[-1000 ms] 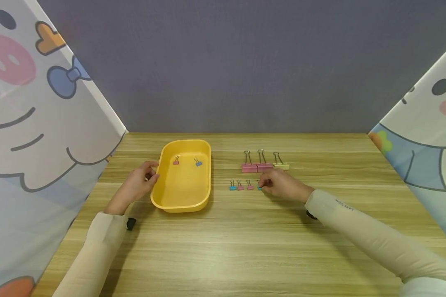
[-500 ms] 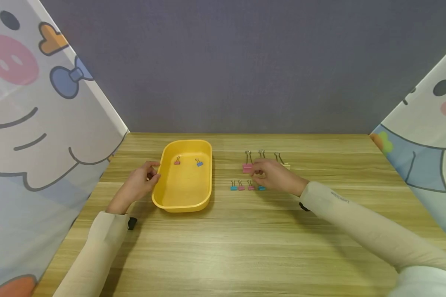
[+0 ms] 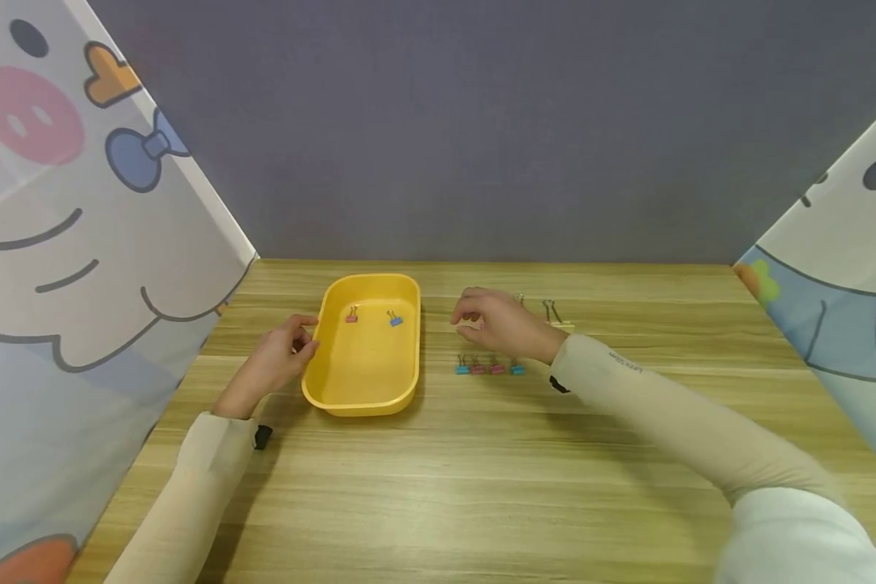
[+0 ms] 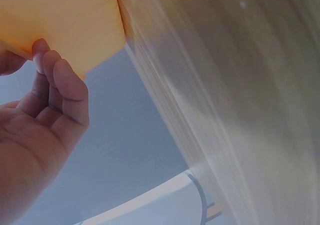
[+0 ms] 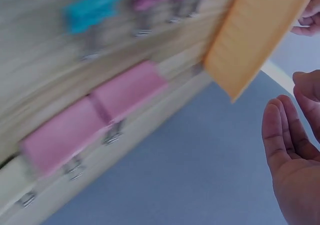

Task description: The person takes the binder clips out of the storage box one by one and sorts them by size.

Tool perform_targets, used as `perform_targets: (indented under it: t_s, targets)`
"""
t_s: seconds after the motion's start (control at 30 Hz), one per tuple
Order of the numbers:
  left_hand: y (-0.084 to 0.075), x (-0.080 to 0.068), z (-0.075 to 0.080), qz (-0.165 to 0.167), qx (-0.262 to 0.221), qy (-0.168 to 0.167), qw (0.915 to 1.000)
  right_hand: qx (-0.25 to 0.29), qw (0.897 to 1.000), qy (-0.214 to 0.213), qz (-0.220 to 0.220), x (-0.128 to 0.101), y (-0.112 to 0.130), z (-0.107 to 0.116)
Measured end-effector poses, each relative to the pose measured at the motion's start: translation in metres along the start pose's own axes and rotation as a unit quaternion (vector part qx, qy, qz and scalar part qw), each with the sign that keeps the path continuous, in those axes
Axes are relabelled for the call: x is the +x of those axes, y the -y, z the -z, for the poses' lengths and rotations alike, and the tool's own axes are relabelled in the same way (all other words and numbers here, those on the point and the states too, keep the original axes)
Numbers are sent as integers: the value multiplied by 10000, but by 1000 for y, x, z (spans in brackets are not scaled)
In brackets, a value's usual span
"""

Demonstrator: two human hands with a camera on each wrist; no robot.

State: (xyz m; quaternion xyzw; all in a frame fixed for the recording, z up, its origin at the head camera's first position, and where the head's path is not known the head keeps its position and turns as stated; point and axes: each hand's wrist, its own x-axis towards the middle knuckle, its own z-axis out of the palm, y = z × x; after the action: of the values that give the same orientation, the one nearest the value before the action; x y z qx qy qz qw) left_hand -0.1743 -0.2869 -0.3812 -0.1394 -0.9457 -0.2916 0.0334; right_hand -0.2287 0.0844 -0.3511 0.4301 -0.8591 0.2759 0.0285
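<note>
The left hand's (image 3: 273,363) fingers (image 4: 60,80) were curled against the outer left wall of the yellow tray (image 3: 365,389), steadying it on the table (image 3: 482,487). The right hand (image 3: 500,320) hovered with its fingers (image 5: 282,135) loosely bent and holding nothing, above the two large pink clips (image 5: 95,115). Nearer the person lay a row of four small clips (image 3: 489,367), blue and pink. A pale yellow clip (image 3: 558,323) sat just right of the hand. Two small clips (image 3: 372,317) lay inside the tray.

Wood table (image 3: 482,487), grey back wall (image 3: 482,122), cartoon-print curtains L (image 3: 58,243) & R (image 3: 847,243).
</note>
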Motion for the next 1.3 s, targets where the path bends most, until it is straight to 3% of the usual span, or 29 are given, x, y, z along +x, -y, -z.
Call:
perform_targets:
  t_s: [0.3, 0.63, 0.97, 1.3]
  targets:
    - [3, 0, 1, 82, -143, 18, 9999, 328, 9994, -26, 92, 45, 14, -12]
    - [1, 0, 0, 98, -168, -2, 9998, 327, 9979, 535, -184, 87, 13, -31]
    - [2, 2, -3, 40, -196, -43, 9998, 329, 9919, 1050, -628, 110, 12, -52]
    - [0, 2, -1, 48, -253, -53, 9997, -328, 9858, 1257, -1062, 127, 11, -70]
